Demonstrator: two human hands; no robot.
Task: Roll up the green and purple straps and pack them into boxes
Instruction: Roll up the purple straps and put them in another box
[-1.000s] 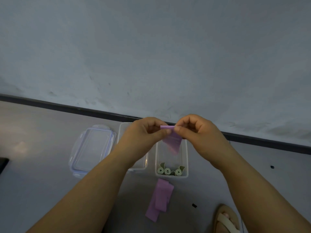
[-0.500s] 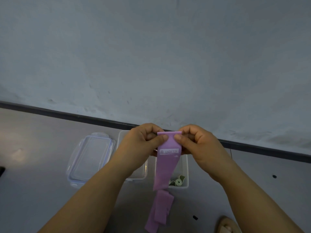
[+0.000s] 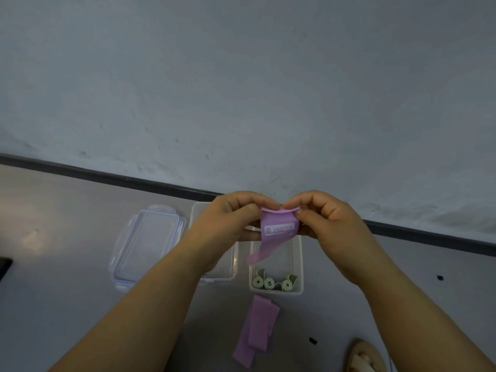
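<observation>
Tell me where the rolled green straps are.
Head view, lower centre-right: the green rolls sit at the near end of the right-hand box, just beyond the loose purple straps.

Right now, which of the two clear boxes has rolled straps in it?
The right-hand box, below the held purple strap: three green rolls sit at its near end. The box beside the lid shows none.

Purple strap (image 3: 277,229) held up (label showing), 3 green rolls (image 3: 269,283) in rt box (image 3: 300,267)

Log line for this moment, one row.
left hand, right hand: pinching purple strap top | box: three green rolls inside | floor: loose purple straps
</observation>
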